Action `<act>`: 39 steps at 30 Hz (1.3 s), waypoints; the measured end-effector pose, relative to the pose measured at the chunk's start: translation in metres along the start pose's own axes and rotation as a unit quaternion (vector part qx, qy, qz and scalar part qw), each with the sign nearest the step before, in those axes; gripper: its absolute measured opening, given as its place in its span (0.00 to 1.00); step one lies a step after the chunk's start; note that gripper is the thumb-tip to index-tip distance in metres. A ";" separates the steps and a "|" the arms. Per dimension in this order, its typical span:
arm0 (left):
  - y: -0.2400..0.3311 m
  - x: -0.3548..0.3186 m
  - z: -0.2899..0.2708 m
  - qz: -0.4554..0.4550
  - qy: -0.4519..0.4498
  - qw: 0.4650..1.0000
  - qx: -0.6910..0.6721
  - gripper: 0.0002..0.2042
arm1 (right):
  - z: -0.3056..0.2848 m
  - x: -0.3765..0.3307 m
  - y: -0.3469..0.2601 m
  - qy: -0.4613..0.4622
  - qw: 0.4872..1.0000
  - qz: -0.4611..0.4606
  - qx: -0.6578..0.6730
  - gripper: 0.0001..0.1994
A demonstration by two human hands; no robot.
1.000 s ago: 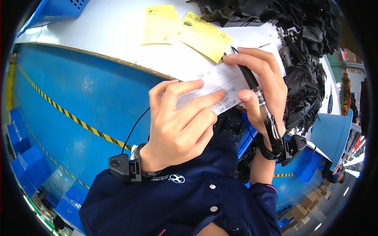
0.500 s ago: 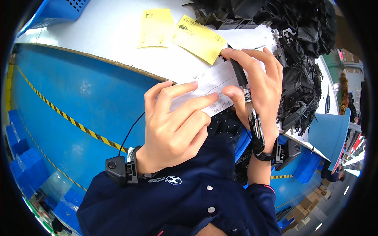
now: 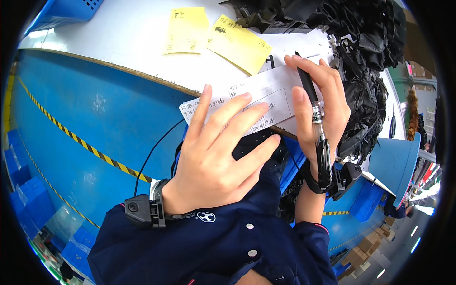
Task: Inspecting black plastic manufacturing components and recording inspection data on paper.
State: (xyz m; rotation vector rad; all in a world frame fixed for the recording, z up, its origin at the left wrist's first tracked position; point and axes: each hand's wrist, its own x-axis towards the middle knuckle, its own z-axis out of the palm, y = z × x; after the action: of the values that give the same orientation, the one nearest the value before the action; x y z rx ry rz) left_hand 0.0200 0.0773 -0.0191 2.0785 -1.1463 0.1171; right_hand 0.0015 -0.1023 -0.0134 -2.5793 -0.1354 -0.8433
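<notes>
A white slip of paper (image 3: 266, 88) with handwriting in dark ink lies at the table's near edge, its left end reaching out past it. My left hand (image 3: 213, 161) is over its lower left part, fingers spread and grasping nothing; whether the fingertips touch the paper is hard to tell. To the right, my right hand (image 3: 335, 102) holds a black pen (image 3: 317, 116) between the thumb and fingers, tip end pointing away from me. The curled right fingers are by the slip's right end. Two yellow notes, one upright (image 3: 185, 35) and one tilted (image 3: 240, 45), lie beyond the slip.
Black plastic parts (image 3: 358, 104) are heaped along the right side of the white table (image 3: 118, 40). A blue basket (image 3: 64, 14) stands at the far left, a light-blue bin (image 3: 394, 161) at the right. Small black cameras are strapped to both wrists; a thin cable (image 3: 151, 154) runs from the left one.
My left hand has opened out, its fingers spreading across the slip. My right hand has shifted slightly right with the pen, and more of the slip's writing shows.
</notes>
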 end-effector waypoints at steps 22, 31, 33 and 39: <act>0.001 0.004 0.013 -0.006 -0.042 0.997 0.057 0.20 | -0.003 -0.006 -0.002 0.016 0.981 0.113 0.160 0.13; 0.000 0.012 0.003 0.005 -0.051 0.997 0.055 0.19 | -0.018 0.004 -0.005 -0.042 0.979 0.128 0.150 0.14; 0.000 0.007 0.002 -0.001 -0.065 0.996 0.057 0.19 | -0.011 0.000 -0.002 -0.066 0.985 0.082 0.136 0.12; 0.004 0.007 0.009 0.037 -0.107 0.988 0.105 0.17 | -0.002 -0.016 0.003 0.030 0.991 0.055 0.119 0.10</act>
State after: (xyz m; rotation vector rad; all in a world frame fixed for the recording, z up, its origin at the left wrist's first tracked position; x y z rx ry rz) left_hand 0.0184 0.0657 -0.0202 2.2756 -1.3938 0.0517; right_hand -0.0117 -0.1054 -0.0226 -2.3155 -0.0707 -0.8103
